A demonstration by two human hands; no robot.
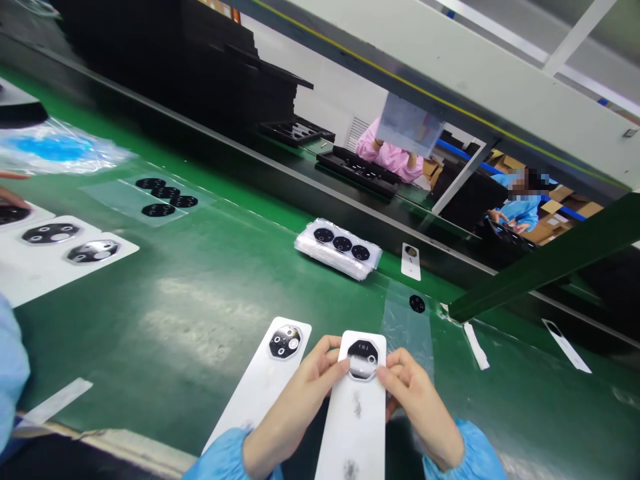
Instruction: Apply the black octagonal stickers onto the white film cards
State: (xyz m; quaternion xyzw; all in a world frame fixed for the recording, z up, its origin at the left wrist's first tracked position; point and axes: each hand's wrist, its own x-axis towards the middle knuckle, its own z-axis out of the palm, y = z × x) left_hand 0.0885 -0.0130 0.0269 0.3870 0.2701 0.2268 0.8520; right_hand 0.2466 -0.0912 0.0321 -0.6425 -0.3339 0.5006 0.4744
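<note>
A long white phone back cover [351, 427] with a shiny black octagonal camera lens plate [363, 360] is held up in front of me, tilted away. My left hand [313, 383] grips its left edge, thumb beside the lens plate. On the opposite edge my right hand [413, 393] pinches the cover, its thumb close to the plate's lower right. Grey smudges mark the cover's white face. Just left of my left hand lies a second white cover [260, 393] with a similar lens plate [285, 342], partly hidden by my forearm.
On the green bench [200, 287] are a stack of clear film [337, 257] bearing black discs, a film sheet [145, 200] with several discs, and more white covers [70, 263] near a co-worker's hand [13, 190]. A green post [545, 260] slants at right; a conveyor lies beyond.
</note>
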